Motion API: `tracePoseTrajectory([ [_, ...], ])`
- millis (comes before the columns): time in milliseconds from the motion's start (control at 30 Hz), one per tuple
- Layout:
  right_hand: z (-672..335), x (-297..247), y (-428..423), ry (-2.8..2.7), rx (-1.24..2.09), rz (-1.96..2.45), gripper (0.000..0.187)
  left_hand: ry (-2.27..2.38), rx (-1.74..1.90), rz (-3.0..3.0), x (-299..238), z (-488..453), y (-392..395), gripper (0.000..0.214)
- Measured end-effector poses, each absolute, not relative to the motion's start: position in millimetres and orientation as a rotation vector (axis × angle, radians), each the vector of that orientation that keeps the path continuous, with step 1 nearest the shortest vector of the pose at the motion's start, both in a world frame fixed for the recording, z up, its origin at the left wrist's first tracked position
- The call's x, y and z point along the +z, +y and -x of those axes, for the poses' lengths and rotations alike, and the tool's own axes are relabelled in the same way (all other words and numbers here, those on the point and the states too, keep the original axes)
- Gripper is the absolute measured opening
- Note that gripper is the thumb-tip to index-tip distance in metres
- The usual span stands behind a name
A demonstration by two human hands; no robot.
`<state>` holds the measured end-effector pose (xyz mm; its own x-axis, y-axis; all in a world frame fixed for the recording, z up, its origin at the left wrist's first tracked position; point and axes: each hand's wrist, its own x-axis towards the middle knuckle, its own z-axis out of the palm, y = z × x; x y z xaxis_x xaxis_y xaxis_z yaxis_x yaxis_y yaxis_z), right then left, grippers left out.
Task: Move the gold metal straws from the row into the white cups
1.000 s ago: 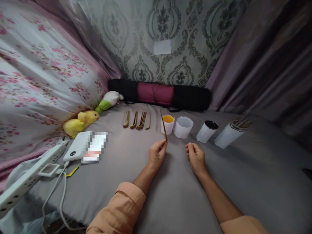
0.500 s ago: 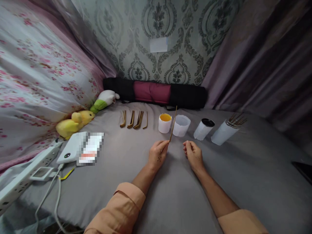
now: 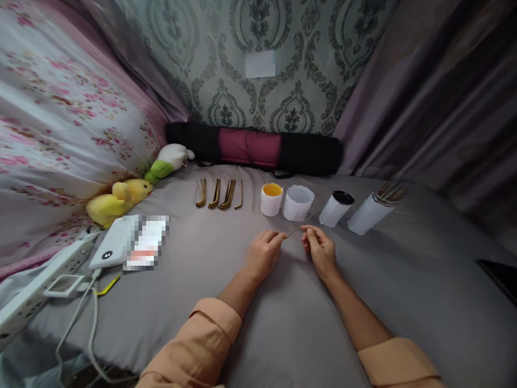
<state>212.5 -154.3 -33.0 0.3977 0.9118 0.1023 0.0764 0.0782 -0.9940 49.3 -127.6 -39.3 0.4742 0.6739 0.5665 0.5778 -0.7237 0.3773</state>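
Note:
My left hand [image 3: 264, 252] is closed, pinching a thin brown stick [image 3: 291, 233] that slants right and is blurred by motion. My right hand [image 3: 321, 252] is closed, its fingertips at the stick's far part; whether they grip it I cannot tell. Beyond my hands stand a white-wrapped cup with a yellow inside [image 3: 271, 203], a wider white cup [image 3: 298, 206], a white can with a dark inside [image 3: 336, 210] and a tall white holder [image 3: 367, 216] full of brown sticks. To their left lie bundles of bent brown sticks [image 3: 227, 195] and a single bent stick [image 3: 239, 196].
A black and maroon roll bag [image 3: 250, 148] lies along the patterned wall. At left are plush toys [image 3: 119, 202], a white power bank [image 3: 115, 245], a power strip [image 3: 48, 285] and cables [image 3: 91, 323]. A dark flat object [image 3: 498, 280] lies at the right edge.
The stick in my left hand has swung from nearly upright down to the right, toward my right fingertips. My right fingers have moved slightly left and up. The view has shifted a little.

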Motion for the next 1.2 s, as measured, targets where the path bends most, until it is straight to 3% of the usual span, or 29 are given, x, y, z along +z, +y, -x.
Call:
tracePoseTrajectory([
  [600, -212.8, -32.7, -154.7, -0.934, 0.968, 1.227, 0.026, 1.116, 0.798, -2.724, -28.7, -49.4, -131.2, 0.028],
  [1200, -211.8, -34.7, -153.0, -0.911, 0.983, 1.244, 0.033, 1.063, 0.795, -2.701, -30.5, -50.4, -131.5, 0.029],
])
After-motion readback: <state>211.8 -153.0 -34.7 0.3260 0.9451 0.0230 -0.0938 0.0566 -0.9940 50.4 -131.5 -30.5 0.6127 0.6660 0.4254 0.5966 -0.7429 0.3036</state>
